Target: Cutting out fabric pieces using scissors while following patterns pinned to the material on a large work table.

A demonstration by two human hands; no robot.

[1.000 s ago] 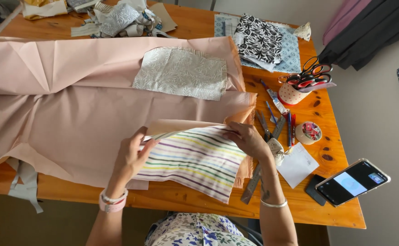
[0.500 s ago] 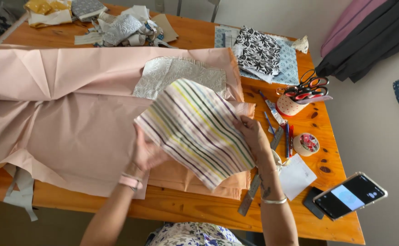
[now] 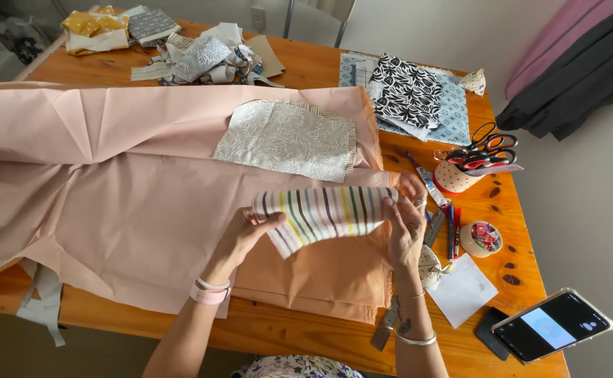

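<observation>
A striped piece of fabric (image 3: 324, 213), white with coloured stripes, is held folded over between both hands above the table. My left hand (image 3: 243, 234) grips its left end and my right hand (image 3: 404, 224) grips its right end. Beneath them lies a large pale pink cloth (image 3: 110, 182) spread across the wooden table (image 3: 306, 336), with a folded peach part (image 3: 320, 276) near the front edge. A grey patterned fabric piece (image 3: 285, 140) rests on the pink cloth just beyond the hands.
To the right stand a cup with scissors (image 3: 471, 164), pens (image 3: 452, 231), a small round container of clips (image 3: 480, 238), a white paper (image 3: 464, 290) and a phone (image 3: 552, 325). Black-and-white patterned fabrics (image 3: 408, 94) and fabric scraps (image 3: 201, 56) lie at the back.
The striped fabric was lifted off the pink cloth, spread wide, then folded into a narrow band between both hands. The hands moved up and to the right.
</observation>
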